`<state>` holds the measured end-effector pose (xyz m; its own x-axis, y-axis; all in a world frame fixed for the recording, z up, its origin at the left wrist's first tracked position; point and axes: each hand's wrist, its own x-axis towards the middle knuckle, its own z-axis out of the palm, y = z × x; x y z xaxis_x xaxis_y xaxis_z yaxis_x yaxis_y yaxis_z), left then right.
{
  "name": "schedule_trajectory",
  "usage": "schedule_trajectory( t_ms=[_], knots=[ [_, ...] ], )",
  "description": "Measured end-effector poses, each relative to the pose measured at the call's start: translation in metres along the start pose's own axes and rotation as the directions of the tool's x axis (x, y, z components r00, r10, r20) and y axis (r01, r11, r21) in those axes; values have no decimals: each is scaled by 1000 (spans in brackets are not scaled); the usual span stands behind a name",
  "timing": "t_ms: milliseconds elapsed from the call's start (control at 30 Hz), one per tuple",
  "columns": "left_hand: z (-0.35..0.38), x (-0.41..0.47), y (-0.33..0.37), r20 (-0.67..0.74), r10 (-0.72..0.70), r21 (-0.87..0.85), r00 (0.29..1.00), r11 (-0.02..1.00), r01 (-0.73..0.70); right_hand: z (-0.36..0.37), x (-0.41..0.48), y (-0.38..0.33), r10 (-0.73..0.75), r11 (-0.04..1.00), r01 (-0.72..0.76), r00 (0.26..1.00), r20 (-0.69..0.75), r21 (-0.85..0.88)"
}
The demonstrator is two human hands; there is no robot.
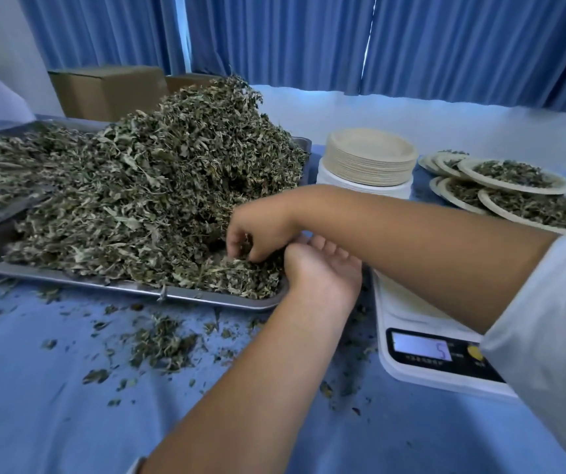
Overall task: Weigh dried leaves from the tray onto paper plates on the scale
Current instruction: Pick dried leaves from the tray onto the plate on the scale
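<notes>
Head view: right hand (257, 234) is pinching dried leaves (155, 186) at 5 o'clock on the tray (69, 278); left hand (322, 268) is touching alongside, grip indeterminable.

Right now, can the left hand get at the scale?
Probably not cleanly. The right forearm crosses over the scale, hiding most of its top; the left hand sits at the tray corner beside it. If the right hand, now gripping leaves, pulled back, the way looks free.

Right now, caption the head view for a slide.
Right hand pinches dried leaves in the tray, left hand close alongside.
</notes>
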<state>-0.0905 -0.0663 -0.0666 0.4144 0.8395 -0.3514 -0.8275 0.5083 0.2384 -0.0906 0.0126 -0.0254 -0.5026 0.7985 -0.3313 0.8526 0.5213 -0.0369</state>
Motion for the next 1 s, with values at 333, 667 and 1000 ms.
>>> schedule_trajectory(
  t_ms=[333, 667, 1000],
  knots=[
    [-1, 1, -2, 35, -61, -119, 998, 991, 64, 6, -6, 1, 96, 995, -94, 991, 93, -29],
    [-4, 9, -1, 52, -88, -63, 995, 994, 92, -2, -15, 4, 32, 996, -21, 991, -128, 88],
    [-6, 12, 0, 32, -73, -2, 997, 997, 74, 5, -47, 27, 119, 962, 29, 851, -511, 272]
  ],
)
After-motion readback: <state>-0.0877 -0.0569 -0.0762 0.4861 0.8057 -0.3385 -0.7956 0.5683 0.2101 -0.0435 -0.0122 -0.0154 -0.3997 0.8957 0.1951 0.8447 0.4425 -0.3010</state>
